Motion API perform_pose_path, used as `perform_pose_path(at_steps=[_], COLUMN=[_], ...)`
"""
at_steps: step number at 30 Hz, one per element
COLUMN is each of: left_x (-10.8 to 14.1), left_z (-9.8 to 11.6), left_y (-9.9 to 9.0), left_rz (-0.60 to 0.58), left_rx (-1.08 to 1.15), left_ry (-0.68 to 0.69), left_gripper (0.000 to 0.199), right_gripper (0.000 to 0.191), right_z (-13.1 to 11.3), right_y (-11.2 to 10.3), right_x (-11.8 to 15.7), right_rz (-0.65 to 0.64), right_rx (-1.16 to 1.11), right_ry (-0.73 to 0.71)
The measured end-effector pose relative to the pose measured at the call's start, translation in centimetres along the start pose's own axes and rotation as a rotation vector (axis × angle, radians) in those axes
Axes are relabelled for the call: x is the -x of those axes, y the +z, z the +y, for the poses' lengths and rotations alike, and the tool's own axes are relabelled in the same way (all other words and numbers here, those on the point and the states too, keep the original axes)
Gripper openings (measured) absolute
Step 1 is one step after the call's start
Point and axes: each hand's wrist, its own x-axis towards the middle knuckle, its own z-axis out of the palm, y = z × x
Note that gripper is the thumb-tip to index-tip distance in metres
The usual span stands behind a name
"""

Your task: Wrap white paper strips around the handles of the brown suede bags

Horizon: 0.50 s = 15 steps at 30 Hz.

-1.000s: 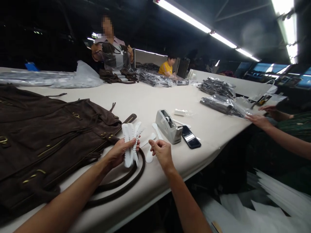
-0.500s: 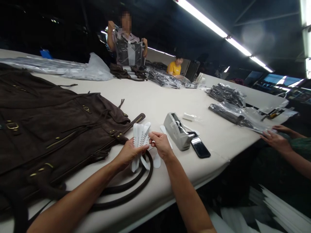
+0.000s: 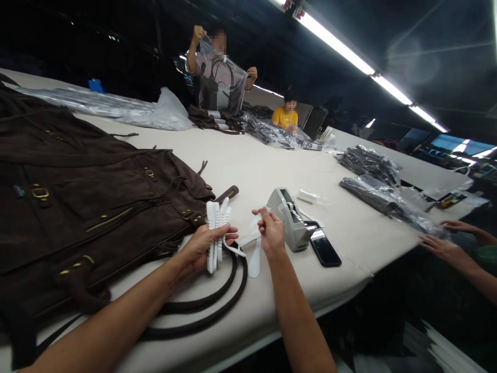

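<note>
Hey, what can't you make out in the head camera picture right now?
In the head view:
White serrated strips: their exact number; they overlap, and the left hand covers part.
Right hand: whether it grips anything; the hand itself blocks this.
Brown bag: its far left part, cut off by the picture's edge.
Phone: one end, behind the tape dispenser.

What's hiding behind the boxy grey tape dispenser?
Behind the boxy grey tape dispenser, a black rectangular phone and a flat white strip poke out. The dispenser covers part of each, so whatever else it hides can't be seen.
</note>
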Motion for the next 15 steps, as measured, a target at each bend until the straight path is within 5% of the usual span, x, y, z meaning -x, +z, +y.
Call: perform_pose_path(at_steps=[9,11,15], left_x=[0.0,-0.1,0.4], left_z=[1.7,2.1,2.2], left_y=[-0.9,-1.4,-1.4], left_rz=[-0.055,-0.039,-0.122], left_rx=[0.015,0.006,-0.06], left_ry=[0.103,0.142,0.124], left_gripper=[0.027,0.027,0.03], right_gripper=[0.036,0.036,0.044], right_z=[-2.5,-2.6,-1.3], right_y=[-2.3,-1.6,1.0], right_x=[0.0,1.5,4.2], right_rz=[0.361,0.197,-0.228], right_rx=[0.148,0.287,0.404], right_ry=[-0.377,-0.317,0.024])
